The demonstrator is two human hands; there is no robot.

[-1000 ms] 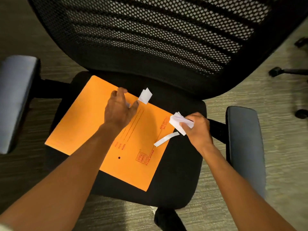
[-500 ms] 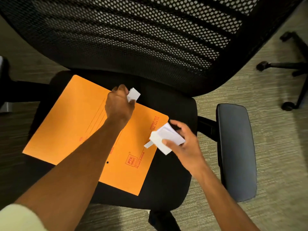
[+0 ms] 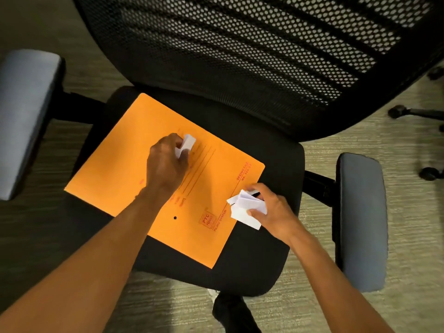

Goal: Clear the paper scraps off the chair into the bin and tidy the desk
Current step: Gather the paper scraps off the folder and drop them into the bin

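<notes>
Paper scraps (image 3: 245,209) gathered in both hands over the chair (image 3: 269,236)

Right hand (image 3: 271,210) curls round a white bundle; left hand (image 3: 165,162) pinches one scrap (image 3: 186,145) at its fingertips, above the orange envelope (image 3: 144,183).

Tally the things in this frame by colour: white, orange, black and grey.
White: 2, the scrap held by the left hand and the scrap bundle held by the right hand
Orange: 1, the envelope
Black: 1, the chair
Grey: 2, the left armrest and right armrest
Total: 6
</notes>
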